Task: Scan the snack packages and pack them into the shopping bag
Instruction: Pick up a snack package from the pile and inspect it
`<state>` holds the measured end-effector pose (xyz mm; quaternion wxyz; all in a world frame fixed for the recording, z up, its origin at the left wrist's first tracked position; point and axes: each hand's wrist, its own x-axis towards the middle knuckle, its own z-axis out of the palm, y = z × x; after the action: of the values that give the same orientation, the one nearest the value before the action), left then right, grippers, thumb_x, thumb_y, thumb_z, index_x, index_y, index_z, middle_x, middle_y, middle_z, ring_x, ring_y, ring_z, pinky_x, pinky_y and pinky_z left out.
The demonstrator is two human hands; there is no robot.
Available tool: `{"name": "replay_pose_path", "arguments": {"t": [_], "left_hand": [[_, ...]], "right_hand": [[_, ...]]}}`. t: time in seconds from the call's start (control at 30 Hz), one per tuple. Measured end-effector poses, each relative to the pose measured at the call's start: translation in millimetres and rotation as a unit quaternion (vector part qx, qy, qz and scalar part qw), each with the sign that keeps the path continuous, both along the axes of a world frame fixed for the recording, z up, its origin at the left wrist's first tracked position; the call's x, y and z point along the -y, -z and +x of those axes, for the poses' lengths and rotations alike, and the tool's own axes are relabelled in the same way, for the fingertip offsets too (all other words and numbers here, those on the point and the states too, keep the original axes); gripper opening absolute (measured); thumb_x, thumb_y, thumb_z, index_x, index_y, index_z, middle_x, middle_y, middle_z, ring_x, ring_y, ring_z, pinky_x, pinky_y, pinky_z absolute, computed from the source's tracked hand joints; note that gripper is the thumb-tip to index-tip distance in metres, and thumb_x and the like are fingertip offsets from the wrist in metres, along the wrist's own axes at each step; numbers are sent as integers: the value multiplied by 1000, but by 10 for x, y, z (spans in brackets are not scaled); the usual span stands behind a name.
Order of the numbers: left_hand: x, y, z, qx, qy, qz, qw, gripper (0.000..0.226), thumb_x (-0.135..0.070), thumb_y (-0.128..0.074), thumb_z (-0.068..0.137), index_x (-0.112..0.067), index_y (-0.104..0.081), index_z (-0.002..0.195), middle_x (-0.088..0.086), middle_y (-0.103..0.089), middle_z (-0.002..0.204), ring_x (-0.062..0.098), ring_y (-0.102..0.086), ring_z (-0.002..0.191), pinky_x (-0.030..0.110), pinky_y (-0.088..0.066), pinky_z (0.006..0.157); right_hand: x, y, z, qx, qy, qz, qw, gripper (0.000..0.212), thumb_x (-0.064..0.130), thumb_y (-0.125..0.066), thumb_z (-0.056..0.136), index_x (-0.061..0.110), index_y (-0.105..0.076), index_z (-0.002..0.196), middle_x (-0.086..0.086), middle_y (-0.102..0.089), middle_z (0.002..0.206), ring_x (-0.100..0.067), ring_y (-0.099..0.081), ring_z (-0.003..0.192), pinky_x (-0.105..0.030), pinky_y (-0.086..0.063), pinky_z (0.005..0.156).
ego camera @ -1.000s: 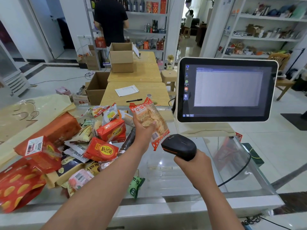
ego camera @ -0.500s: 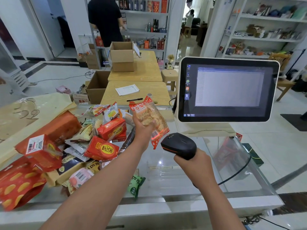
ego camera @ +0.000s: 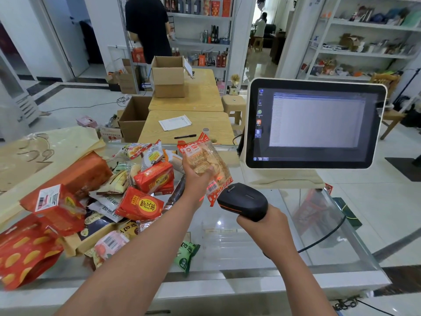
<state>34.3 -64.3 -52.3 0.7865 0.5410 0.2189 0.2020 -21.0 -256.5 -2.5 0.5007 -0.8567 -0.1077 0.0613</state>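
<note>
Glass-topped table (ego camera: 227, 258) across the foreground, white touchscreen monitor (ego camera: 315, 123) standing at its far right. Heaped on the left half: pile of snack packages (ego camera: 95, 201), mostly red and orange. Held up above the table's middle, just beside that pile: clear snack package (ego camera: 206, 164) with red ends, clamped in the left hand (ego camera: 197, 179), barcode end turned down toward the scanner. Black barcode scanner (ego camera: 242, 200) gripped in the right hand (ego camera: 265, 226), nose almost touching the package, red light on the barcode.
</note>
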Motion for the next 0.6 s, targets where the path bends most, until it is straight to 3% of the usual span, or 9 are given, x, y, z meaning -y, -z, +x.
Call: {"name": "replay_pose_path", "arguments": {"t": [0.3, 0.47, 0.6], "left_hand": [[-24, 25, 19, 9, 2, -1, 1000, 89, 1, -60, 90, -35, -6, 151, 5, -37, 146, 26, -44, 130, 53, -44, 101], [-39, 35, 16, 8, 2, -5, 1000, 88, 0, -61, 89, -36, -9, 150, 4, -39, 145, 25, -45, 129, 54, -45, 100], [-57, 25, 1, 5, 3, -2, 1000, 87, 0, -62, 89, -36, -10, 149, 2, -43, 138, 24, -48, 125, 51, -48, 97]], "right_hand": [[-7, -28, -23, -9, -8, 4, 1000, 12, 10, -68, 69, 6, -57, 68, 6, -46, 48, -8, -37, 44, -18, -31, 41], [-8, -56, -44, -23, -28, -5, 999, 11, 10, -67, 70, 3, -59, 72, 1, -49, 51, -14, -44, 50, -26, -39, 48], [-12, -53, -54, -24, -25, -9, 999, 11, 11, -67, 69, 4, -59, 72, 2, -48, 51, -13, -43, 48, -24, -38, 46]]}}
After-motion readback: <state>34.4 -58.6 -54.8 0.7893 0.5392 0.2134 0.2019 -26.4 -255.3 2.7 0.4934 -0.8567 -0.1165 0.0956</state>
